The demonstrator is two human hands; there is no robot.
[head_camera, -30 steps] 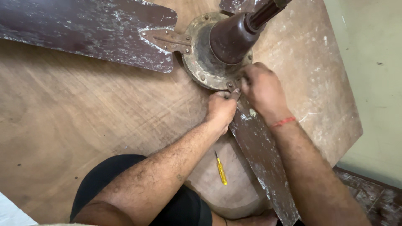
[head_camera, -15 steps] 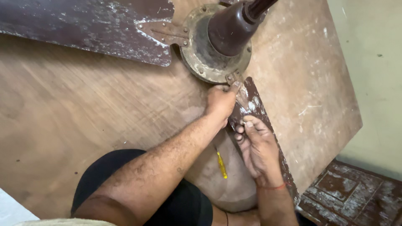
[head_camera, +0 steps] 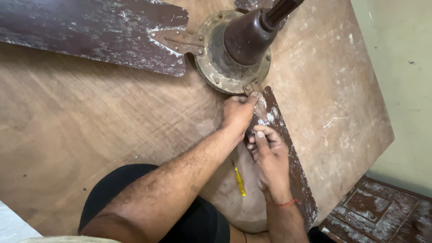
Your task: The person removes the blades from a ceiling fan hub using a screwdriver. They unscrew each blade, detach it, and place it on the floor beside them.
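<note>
Gripping the near blade (head_camera: 288, 148) by its bracket end, the left hand (head_camera: 237, 113) sits just under the fan hub (head_camera: 234, 49); the right hand (head_camera: 269, 155) pinches the blade's edge, fingers curled. A yellow screwdriver (head_camera: 239, 179) lies beside on the board (head_camera: 81, 135).

There are no boxes, labels, signs or screens to see here.
</note>
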